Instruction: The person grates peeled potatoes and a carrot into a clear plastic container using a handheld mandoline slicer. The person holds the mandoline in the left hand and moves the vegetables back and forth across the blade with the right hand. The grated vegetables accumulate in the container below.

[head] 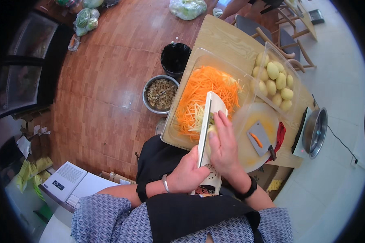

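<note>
My left hand [188,170] grips the side of a white mandoline slicer [203,139]. The slicer slopes down over a clear plastic tub [170,133]. Under the flat palm and fingers of my right hand [223,145], a peeled pale vegetable [212,130], probably a potato, rests against the slicer's face; most of it is hidden. Inside the tub lie shredded carrot [214,80] and a smaller heap of pale shreds [197,114] near the slicer's far end.
Right of the tub, a round cutting board [246,158] holds a cleaver [260,138] with a carrot piece [256,140] on its blade. Behind are a tub of peeled potatoes [273,82] and a metal bowl [314,133]. A bowl of peelings [161,94] and lined bin [175,59] stand left.
</note>
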{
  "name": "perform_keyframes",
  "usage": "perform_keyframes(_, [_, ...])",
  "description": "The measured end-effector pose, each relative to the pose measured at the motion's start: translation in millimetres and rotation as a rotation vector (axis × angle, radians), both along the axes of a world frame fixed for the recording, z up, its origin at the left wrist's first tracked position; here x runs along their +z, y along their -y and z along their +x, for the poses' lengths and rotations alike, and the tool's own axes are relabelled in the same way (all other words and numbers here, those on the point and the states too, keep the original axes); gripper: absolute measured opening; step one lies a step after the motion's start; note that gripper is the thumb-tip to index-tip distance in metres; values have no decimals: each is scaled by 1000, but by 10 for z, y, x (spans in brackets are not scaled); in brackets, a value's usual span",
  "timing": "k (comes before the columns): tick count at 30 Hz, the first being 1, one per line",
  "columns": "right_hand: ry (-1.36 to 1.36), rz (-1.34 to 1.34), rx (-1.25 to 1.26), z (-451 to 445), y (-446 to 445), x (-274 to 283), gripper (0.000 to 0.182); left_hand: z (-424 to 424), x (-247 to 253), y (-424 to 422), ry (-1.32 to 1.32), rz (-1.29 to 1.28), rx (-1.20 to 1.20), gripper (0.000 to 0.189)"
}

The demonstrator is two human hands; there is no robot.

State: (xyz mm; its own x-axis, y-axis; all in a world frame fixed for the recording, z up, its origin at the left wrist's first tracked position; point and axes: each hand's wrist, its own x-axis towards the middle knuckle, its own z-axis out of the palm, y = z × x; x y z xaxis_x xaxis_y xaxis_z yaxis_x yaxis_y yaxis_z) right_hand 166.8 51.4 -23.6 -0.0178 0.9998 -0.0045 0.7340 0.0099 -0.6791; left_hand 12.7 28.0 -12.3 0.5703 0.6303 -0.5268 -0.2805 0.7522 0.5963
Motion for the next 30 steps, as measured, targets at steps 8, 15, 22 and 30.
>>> perform_keyframes(8, [-114,22,-181,289,-631,-628,36,11,50,54,-86,96,-56,48])
perform_keyframes(15, [-60,-10,-76,179,-192,-355,45,-13,51,-16,-32,46,-10,50])
perform_keyframes(22, [-125,78,-52,162,-348,-339,40,23,94,-26,-26,31,-30,49])
perform_keyframes(30, [-82,21,-173,359,-835,-903,32,0,147,7,20,-68,-36,51])
